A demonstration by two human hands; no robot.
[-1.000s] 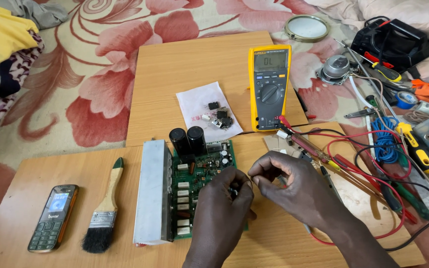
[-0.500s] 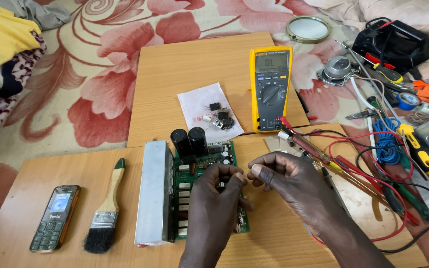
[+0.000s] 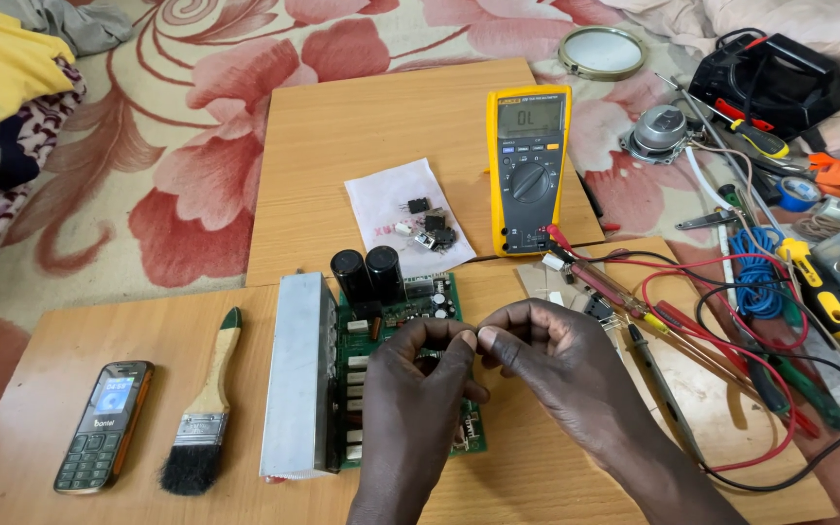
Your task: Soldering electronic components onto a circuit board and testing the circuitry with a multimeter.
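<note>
Wooden surface [image 3: 381, 126] on floral carpet: left hand [image 3: 415, 389] and right hand [image 3: 556, 365] pinch something tiny, unidentifiable, directly above the circuit board [image 3: 405, 301], fingertips meeting.

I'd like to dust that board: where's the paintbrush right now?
The paintbrush lies on the wooden board's left part, between the phone and the heat sink.

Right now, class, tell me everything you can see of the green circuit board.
The green circuit board lies flat on the wooden board, long side running away from the viewer. Two black cylindrical capacitors stand upright at its far end; white components line its left side beside a silvery metal heatsink. The left hand hovers over its middle, hiding much of it.
</note>
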